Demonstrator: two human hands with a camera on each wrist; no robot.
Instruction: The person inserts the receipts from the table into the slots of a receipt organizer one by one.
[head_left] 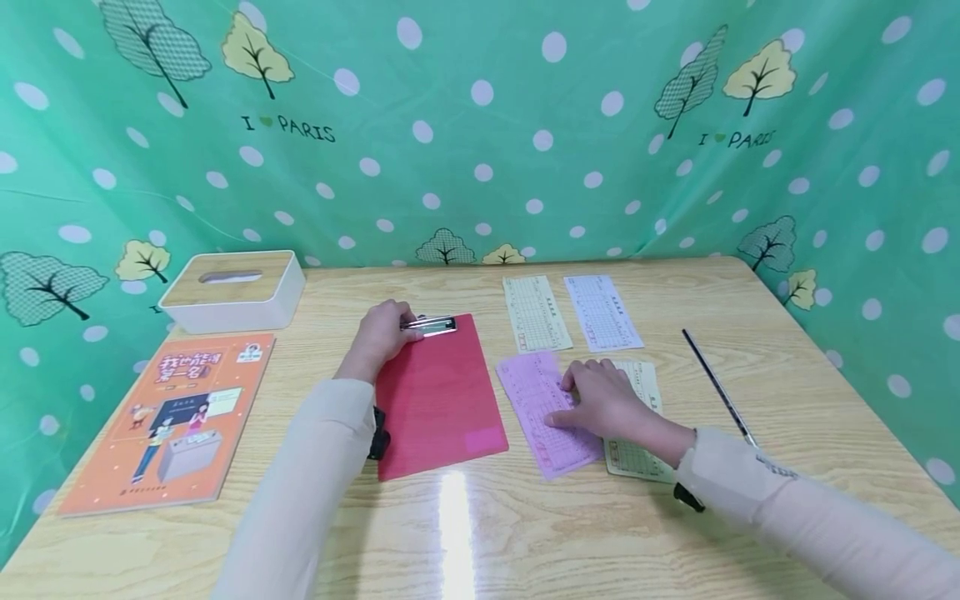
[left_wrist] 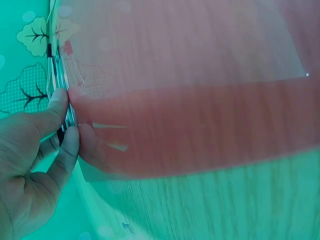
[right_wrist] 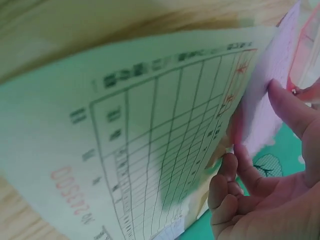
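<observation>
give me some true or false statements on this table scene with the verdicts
1. The left hand grips the silver metal clip of the flat red plastic clipboard. True.
2. The right hand holds the clipboard. False: the right hand holds the rectangular lilac paper slip.
3. The orange illustrated book lies nearer the camera than the white wooden-lidded box. True.
4. The thin black-and-silver rod lies on the book. False: the rod lies on the pale wood table.
5. The pale yellow slip and pale blue slip lie apart. True.

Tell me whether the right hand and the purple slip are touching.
Touching: the right wrist view shows the right hand with its thumb against the purple slip.
</observation>
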